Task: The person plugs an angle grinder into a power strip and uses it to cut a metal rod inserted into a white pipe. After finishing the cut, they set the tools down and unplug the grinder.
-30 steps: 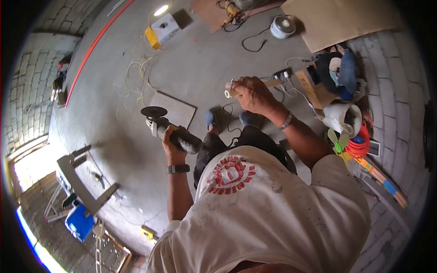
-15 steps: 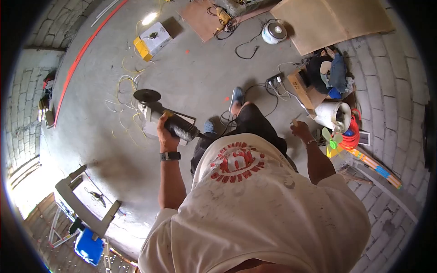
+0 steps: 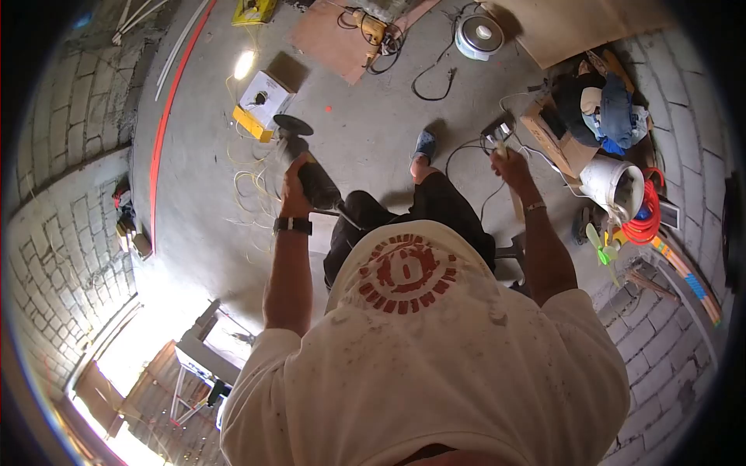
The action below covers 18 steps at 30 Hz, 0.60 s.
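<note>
In my left hand is an angle grinder, its dark disc pointing toward the top left and its cord running down to my lap. My fingers wrap round the grinder's body. Off to the right, my right hand is closed round a small pale object too small to identify. Just above that hand, a power strip with plugs lies on the floor.
A boxed item and loose yellow wire lie upper left. At the right are a cardboard box, a white bucket, a red hose and a green fan. A yellow drill lies at the top.
My right hand has moved upward toward the power strip. My left hand and the grinder have shifted slightly right and up. The whole view has shifted, and my legs have moved.
</note>
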### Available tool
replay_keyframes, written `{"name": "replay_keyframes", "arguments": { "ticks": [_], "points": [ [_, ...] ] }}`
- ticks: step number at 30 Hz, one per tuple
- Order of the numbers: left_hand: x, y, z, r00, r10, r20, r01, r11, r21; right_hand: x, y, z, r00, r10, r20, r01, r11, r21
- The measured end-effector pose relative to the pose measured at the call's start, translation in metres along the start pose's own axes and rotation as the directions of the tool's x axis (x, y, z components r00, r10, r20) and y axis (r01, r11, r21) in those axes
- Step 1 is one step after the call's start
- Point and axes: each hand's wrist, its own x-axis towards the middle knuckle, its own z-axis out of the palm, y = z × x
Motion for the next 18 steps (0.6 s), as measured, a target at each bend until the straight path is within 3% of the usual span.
{"name": "replay_keyframes", "arguments": {
  "ticks": [1, 6, 8, 11, 12, 13, 15, 17, 18],
  "points": [
    [0.014, 0.005, 0.010, 1.000, -0.010, -0.004, 0.010, 1.000, 0.013, 0.010, -0.011, -0.009, 1.000, -0.017, -0.008, 0.017, 0.997, 0.072],
    [0.074, 0.022, 0.060, 0.993, -0.078, 0.090, 0.086, 0.991, -0.097, 0.015, -0.034, -0.047, 0.982, 0.150, -0.115, -0.143, 0.988, 0.065],
    [0.109, 0.025, 0.063, 0.980, -0.100, 0.170, 0.130, 0.975, -0.180, 0.009, -0.009, -0.049, 0.962, 0.235, -0.138, -0.229, 0.972, 0.058],
    [0.148, 0.036, 0.081, 0.964, -0.145, 0.224, 0.185, 0.968, -0.169, -0.018, 0.041, -0.039, 0.922, 0.351, -0.163, -0.322, 0.930, 0.178],
    [0.163, 0.046, 0.083, 0.918, -0.232, 0.321, 0.274, 0.958, -0.091, -0.028, 0.058, -0.032, 0.883, 0.446, -0.144, -0.417, 0.889, 0.189],
    [0.184, 0.049, 0.083, 0.913, -0.250, 0.323, 0.291, 0.953, -0.085, -0.040, 0.075, -0.023, 0.835, 0.536, -0.125, -0.508, 0.838, 0.201],
    [0.233, 0.050, 0.086, 0.908, -0.349, 0.233, 0.391, 0.904, -0.172, -0.071, 0.104, 0.002, 0.758, 0.644, -0.098, -0.556, 0.718, 0.419],
    [0.275, 0.065, 0.102, 0.909, -0.352, 0.224, 0.387, 0.912, -0.134, -0.103, 0.063, 0.017, 0.737, 0.670, -0.087, -0.610, 0.715, 0.341],
    [0.305, 0.069, 0.098, 0.900, -0.351, 0.258, 0.399, 0.902, -0.165, -0.103, 0.023, 0.028, 0.683, 0.725, -0.085, -0.644, 0.653, 0.397]
  ]
}}
